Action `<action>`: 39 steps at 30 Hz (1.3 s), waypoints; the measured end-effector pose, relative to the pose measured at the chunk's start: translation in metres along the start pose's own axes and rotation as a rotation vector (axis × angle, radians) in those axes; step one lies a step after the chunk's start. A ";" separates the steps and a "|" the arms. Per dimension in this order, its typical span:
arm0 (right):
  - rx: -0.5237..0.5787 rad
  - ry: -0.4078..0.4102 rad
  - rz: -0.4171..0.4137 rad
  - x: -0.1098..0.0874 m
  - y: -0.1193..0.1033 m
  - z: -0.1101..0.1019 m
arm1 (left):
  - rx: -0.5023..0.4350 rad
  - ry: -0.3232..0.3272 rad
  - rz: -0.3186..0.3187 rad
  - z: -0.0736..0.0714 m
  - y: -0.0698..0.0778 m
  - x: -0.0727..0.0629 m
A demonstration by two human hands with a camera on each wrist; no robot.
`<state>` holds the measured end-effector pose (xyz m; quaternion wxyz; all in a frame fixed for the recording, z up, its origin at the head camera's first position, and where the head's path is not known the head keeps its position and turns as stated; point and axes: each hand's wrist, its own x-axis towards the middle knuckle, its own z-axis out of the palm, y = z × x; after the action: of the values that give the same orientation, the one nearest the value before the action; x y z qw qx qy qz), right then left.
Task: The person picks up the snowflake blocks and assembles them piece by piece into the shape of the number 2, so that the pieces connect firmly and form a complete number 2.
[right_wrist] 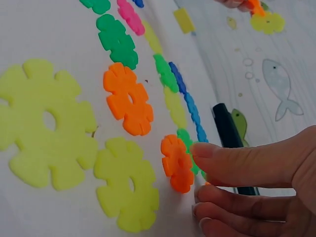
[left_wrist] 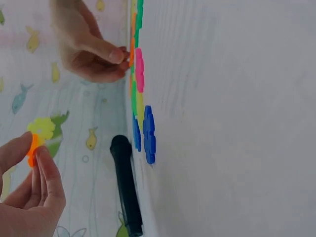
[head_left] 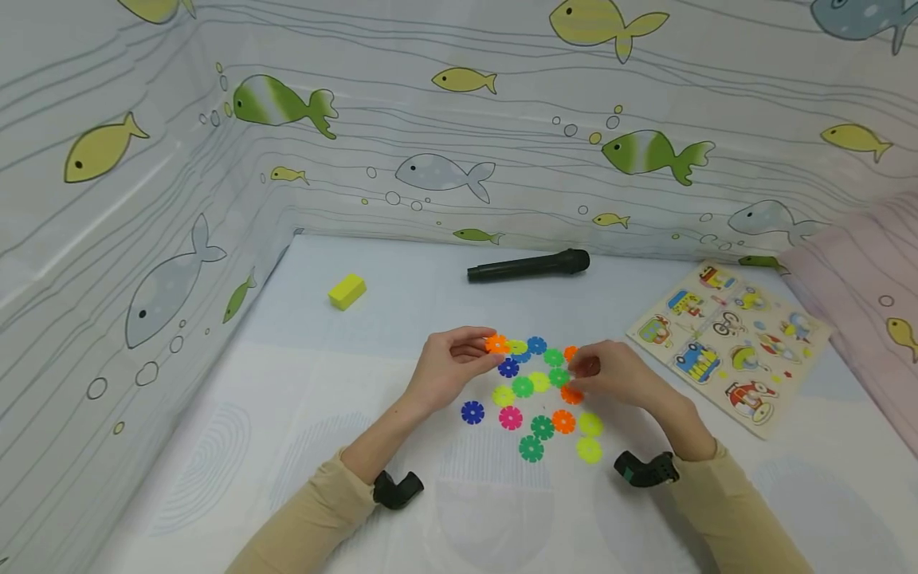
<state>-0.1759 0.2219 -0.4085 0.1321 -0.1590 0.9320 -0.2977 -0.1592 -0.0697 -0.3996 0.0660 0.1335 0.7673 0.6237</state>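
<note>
Centrally on the white mat [head_left: 215, 446] lies a scatter of flat plastic snowflake discs [head_left: 534, 402], each a notched round with a small hole in the middle, in orange, yellow, green, blue and pink. Most lie flat and close together, some touching, midway between the mat's near and far edges.

A person's left hand [head_left: 448, 363] is raised just above the scatter's far-left side, thumb and fingers pinching an orange disc [head_left: 496, 344] with a yellow disc [head_left: 517, 347] joined to it, apparently slotted together at their notches. The right hand [head_left: 613, 373] rests at the scatter's right side, fingers curled, thumb tip pressed to another orange disc [right_wrist: 177, 163] that stands on edge against the mat; it seems to be steadying or lifting it, though a full pinch is not clear.

Farther off, a black microphone [head_left: 529, 265] lies near the far edge, a yellow block [head_left: 347, 291] sits toward the far-left corner, and a wooden vehicle puzzle board [head_left: 727, 343] lies by the right edge. Fish-patterned walls [head_left: 459, 135] enclose the mat.
</note>
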 end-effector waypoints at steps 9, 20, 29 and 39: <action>0.036 -0.085 0.038 0.001 0.005 0.001 | -0.006 0.019 0.004 0.000 -0.002 0.001; 0.036 -0.095 0.043 -0.002 -0.001 0.004 | -0.004 0.022 0.005 0.000 -0.002 0.000; 0.020 -0.096 0.020 -0.001 0.002 0.004 | 0.000 0.021 0.017 0.001 -0.001 0.000; 0.050 -0.123 0.036 0.001 0.003 0.004 | -0.011 0.022 0.007 0.001 -0.002 0.000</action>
<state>-0.1760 0.2213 -0.4134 0.1985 -0.1568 0.9171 -0.3081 -0.1590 -0.0688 -0.4014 0.0560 0.1292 0.7641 0.6295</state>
